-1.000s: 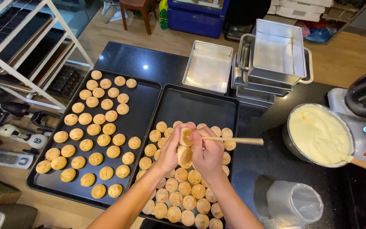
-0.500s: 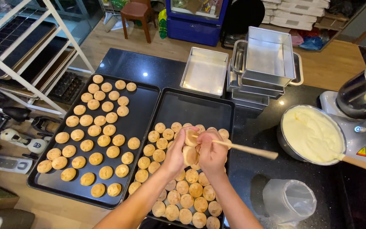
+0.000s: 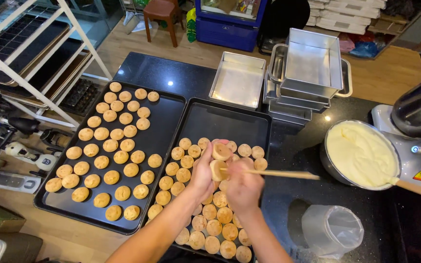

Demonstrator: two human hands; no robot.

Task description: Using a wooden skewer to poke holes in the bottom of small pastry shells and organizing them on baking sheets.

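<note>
Left hand (image 3: 204, 175) holds pastry (image 3: 219, 170); right hand (image 3: 242, 187) pokes chopstick (image 3: 278, 173).

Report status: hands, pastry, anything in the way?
Left hand holds two puffs. Right hand pokes lower puff with wooden stick. Tray below, nothing blocking.

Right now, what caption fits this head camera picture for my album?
Left hand holds two puffs while right hand pokes one with a stick over a tray.

Single head-worn view, looking steeply down – close over the baking trays (image 3: 191, 127) (hands central), floor beyond
</note>
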